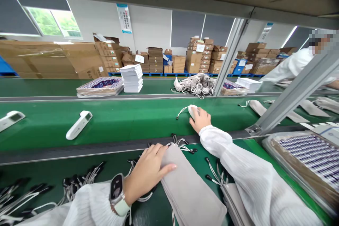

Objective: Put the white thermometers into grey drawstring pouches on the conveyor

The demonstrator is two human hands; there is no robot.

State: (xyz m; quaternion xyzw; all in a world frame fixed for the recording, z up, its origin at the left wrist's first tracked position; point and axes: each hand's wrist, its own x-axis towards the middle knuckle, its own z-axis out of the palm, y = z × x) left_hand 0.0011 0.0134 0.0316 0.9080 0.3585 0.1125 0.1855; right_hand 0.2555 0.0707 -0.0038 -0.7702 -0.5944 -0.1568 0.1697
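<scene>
My right hand (201, 120) reaches over to the green conveyor belt, fingers closed around a pale drawstring pouch (192, 110). Its white cord trails to the left, and most of the pouch is hidden under the fingers. Nearer to me, my left hand (148, 166) lies on the upper left edge of a stack of flat grey drawstring pouches (190, 187), its thumb spread across the top one. White cords with black toggles stick out past the stack's far end. Two white handheld thermometers, one (79, 124) nearer the middle and another (12, 120) at the far left, lie on the belt.
More pouches (238, 201) lie beside my right sleeve. A plastic-wrapped tray (270, 144) stands at right, near a metal post (230, 56). Beyond the belt are a white paper stack (132, 77) and a pouch heap (197, 84). A co-worker (293, 63) stands at far right.
</scene>
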